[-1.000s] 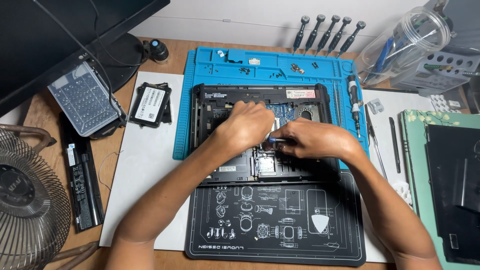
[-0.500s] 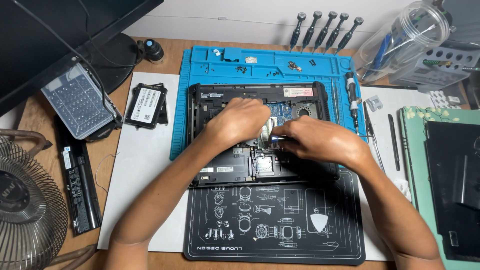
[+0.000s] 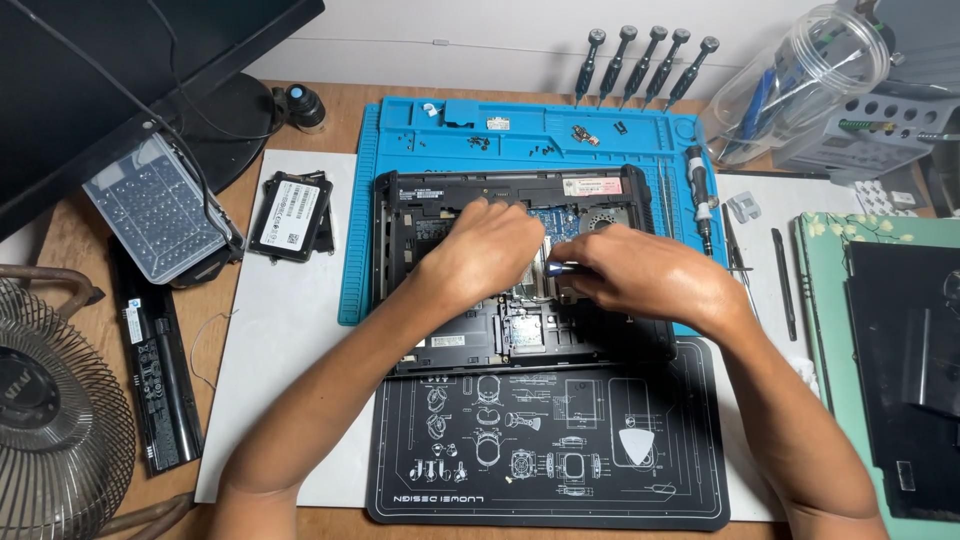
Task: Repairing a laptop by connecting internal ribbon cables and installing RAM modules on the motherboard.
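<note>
An open laptop (image 3: 440,215) lies upside down in the middle of the table (image 3: 70,240), with its bottom cover off and its insides showing. It sits partly on a blue mat (image 3: 400,130) and partly on a black mat (image 3: 550,470).

Both hands are over the middle of the laptop. The left hand (image 3: 485,250) lies palm down on the inside parts, with its fingers curled down onto them. Its grip is hidden under the hand, so I cannot tell if it holds anything.

The right hand (image 3: 645,275) is just beside the left hand, and their fingertips almost meet. Its grip is pinched tight on a small tool (image 3: 558,268) with a shiny tip. The tip points at the green board (image 3: 560,215) inside the laptop.

A row of five screwdrivers (image 3: 645,60) stands at the back of the blue mat, and tiny screws (image 3: 480,142) lie on it. One more screwdriver (image 3: 700,190) lies at the right side of the laptop. A small flat drive (image 3: 292,215) lies to the left of the laptop. A long black battery (image 3: 160,360) lies farther left, near a wire fan (image 3: 50,420). A clear jar (image 3: 790,80) lies on its side at the back right.
</note>
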